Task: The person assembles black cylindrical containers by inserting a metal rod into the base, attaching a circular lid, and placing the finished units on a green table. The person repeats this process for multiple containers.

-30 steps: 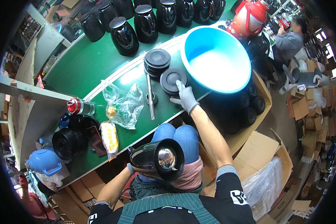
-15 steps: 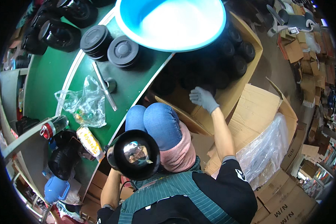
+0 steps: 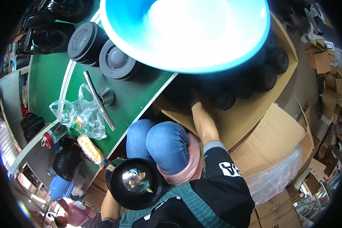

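A glossy black round housing [image 3: 136, 193] with a bright reflection in its middle is over my lap at the lower left. My left forearm [image 3: 110, 205] runs up beneath it; the housing rests in my left hand, whose fingers are hidden behind it. My right arm [image 3: 204, 123] reaches into an open cardboard box [image 3: 269, 91] holding several dark round parts [image 3: 268, 78]. Deep shadow covers my right hand [image 3: 194, 99] among these parts, so its fingers cannot be made out.
A large blue basin [image 3: 216, 62] overhangs the box and green table [image 3: 45, 83]. On the table are stacked dark grey discs [image 3: 117, 60], a metal rod [image 3: 98, 100] on a stand, a clear plastic bag [image 3: 89, 117] and a yellow-white packet [image 3: 90, 150]. Cardboard flaps [image 3: 269, 133] lie at right.
My gloved right hand, earlier visible and open above the box, has gone deeper into it, to the left. The black housing has shifted slightly downward. The view has moved, so the basin looks larger.
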Tool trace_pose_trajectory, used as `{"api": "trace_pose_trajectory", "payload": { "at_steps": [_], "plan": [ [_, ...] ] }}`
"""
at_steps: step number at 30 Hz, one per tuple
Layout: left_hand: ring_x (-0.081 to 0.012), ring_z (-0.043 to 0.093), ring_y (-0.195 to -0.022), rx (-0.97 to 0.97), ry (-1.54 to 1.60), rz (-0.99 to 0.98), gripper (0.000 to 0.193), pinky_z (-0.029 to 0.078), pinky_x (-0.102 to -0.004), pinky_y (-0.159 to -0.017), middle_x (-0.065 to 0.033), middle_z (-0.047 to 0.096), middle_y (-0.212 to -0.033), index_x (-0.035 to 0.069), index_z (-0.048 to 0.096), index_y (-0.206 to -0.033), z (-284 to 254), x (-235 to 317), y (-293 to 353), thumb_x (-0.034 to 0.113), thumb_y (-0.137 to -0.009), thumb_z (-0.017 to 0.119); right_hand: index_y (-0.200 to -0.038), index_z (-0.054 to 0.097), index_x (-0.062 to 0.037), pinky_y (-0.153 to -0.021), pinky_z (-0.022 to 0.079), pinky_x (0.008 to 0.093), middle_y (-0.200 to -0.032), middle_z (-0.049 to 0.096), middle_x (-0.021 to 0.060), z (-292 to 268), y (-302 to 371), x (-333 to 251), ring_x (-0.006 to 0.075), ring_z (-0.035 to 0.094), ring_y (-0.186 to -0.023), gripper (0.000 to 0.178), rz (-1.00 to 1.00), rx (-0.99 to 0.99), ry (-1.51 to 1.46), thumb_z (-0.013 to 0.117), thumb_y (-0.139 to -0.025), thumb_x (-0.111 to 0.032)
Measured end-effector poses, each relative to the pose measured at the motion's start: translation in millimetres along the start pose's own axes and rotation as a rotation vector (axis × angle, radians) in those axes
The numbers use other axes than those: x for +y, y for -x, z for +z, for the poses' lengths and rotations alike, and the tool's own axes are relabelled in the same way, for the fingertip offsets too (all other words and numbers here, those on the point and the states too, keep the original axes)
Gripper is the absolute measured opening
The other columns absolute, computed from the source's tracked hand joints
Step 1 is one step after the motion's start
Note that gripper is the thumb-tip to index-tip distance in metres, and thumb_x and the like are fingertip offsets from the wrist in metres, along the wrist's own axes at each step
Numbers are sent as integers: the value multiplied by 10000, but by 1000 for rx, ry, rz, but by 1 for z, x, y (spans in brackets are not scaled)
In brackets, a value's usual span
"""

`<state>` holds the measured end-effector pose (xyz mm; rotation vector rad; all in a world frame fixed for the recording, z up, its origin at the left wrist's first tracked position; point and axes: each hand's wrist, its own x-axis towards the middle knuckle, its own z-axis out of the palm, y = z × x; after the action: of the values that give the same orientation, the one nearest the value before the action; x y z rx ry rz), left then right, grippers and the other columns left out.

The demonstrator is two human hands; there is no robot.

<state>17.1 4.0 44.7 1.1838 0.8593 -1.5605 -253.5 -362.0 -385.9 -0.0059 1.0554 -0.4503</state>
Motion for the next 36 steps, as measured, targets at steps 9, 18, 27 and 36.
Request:
{"api": "trace_pose_trajectory", "payload": {
  "at_steps": [9, 18, 27, 36],
  "plan": [
    [-316, 743, -962, 48, -78, 90, 363, 658, -463, -805, -177, 720, -1137, 38, 654, -1234, 28, 5, 1, 348, -1051, 616, -1667, 353, -68, -1225, 416, 419, -1584, 559, 93, -22, -12, 11, 283, 543, -1415, 646, -188, 8, 466, 607, -1095, -231],
    [-301, 754, -905, 168, -11, 154, 273, 648, -461, -801, -172, 739, -1064, 29, 679, -1154, 68, -4, 7, 273, -1052, 611, -1656, 369, -71, -1254, 378, 411, -1620, 519, 98, -35, 10, 16, 276, 512, -1444, 632, -210, 41, 665, 606, -1101, -258],
    [-341, 773, -986, -96, -134, 225, 520, 656, -506, -871, -185, 770, -1126, 15, 698, -1231, 80, 11, 9, 486, -1084, 535, -1645, 385, -74, -1282, 341, 404, -1656, 479, 103, -70, 26, 11, 269, 481, -1472, 618, -572, -84, 929, 605, -1107, -285],
    [-331, 713, -1104, 153, -224, 201, 454, 609, -466, -977, -197, 706, -1253, 1, 656, -1335, -7, 7, -43, 356, -1059, 591, -1510, 558, -89, -1215, 455, 399, -1485, 639, 79, -51, 177, -36, 224, 592, -1358, 442, -988, 325, 1389, 505, -1150, -340]
  ]
}}
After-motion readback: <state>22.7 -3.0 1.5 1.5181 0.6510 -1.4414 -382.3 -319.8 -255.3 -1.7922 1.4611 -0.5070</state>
